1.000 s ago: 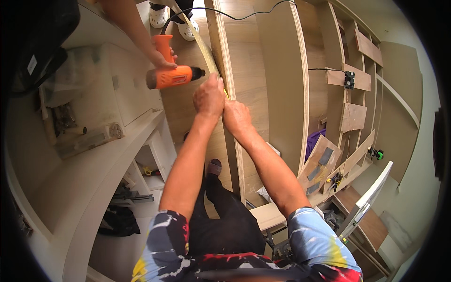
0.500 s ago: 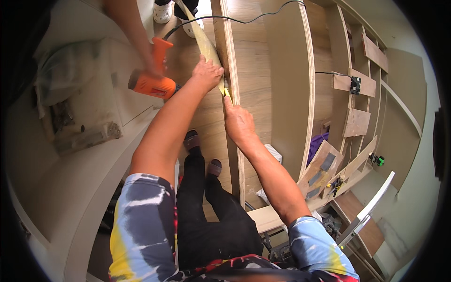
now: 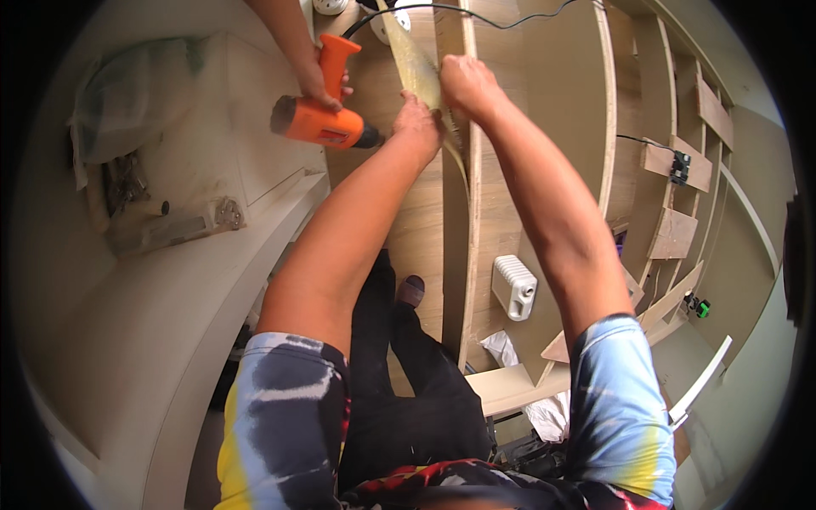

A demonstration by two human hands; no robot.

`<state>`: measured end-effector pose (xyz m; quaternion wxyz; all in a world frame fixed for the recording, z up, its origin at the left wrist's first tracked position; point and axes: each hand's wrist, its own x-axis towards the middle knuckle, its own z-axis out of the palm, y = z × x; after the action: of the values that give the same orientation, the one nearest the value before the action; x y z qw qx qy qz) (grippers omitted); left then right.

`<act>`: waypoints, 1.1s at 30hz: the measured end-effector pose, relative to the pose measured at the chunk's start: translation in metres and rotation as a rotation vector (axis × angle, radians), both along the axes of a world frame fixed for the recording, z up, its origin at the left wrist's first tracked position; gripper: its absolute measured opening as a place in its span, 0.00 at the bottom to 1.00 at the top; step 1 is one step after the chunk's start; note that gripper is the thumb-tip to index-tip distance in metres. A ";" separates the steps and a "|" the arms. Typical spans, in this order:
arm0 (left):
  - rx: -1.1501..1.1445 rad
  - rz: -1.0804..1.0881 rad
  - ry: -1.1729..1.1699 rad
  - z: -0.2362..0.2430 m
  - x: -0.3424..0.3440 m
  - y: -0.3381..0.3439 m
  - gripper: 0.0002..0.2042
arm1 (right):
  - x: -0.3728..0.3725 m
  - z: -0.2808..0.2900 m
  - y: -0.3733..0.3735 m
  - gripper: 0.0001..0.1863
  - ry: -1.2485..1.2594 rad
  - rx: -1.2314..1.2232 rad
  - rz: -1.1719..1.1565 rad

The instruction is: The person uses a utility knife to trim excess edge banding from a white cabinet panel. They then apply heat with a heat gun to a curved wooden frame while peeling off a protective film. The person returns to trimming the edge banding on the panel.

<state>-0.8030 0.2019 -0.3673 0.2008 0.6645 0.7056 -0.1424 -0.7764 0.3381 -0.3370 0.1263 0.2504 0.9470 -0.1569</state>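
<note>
Head cam is the only view here, so going off that. The yellowish strip [image 3: 414, 64] runs down along the side of the standing board [image 3: 456, 255], its lower tail hanging past the person's wrist. Left hand [image 3: 416, 121] is partly curled against it; can't tell how firm the grip is. I'd guess that hand's there to keep the strip near the board. Right hand [image 3: 469, 85] is balled up at the board's top edge, and I can't see what's inside the fist, if anything. Could be bracing there.

A co-worker's hand [image 3: 321, 89] has the orange heat gun [image 3: 319, 125] by the handle, nozzle right by the left hand, probably held that way to keep fingers off the hot end.

Containers: clear tray [image 3: 170, 235] on the white counter [image 3: 170, 297] with greyish stuff inside, too blurry to ID. White ribbed jug [image 3: 513, 285] beyond the board is opaque, so contents unknown.
</note>
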 end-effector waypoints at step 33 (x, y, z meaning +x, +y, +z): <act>0.105 -0.017 -0.047 -0.004 0.001 -0.016 0.14 | -0.043 -0.095 0.028 0.06 -0.620 0.122 0.436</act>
<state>-0.8018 0.1862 -0.3716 0.1808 0.6832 0.7016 -0.0914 -0.8194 0.3662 -0.4320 0.4219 0.0860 0.9025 0.0137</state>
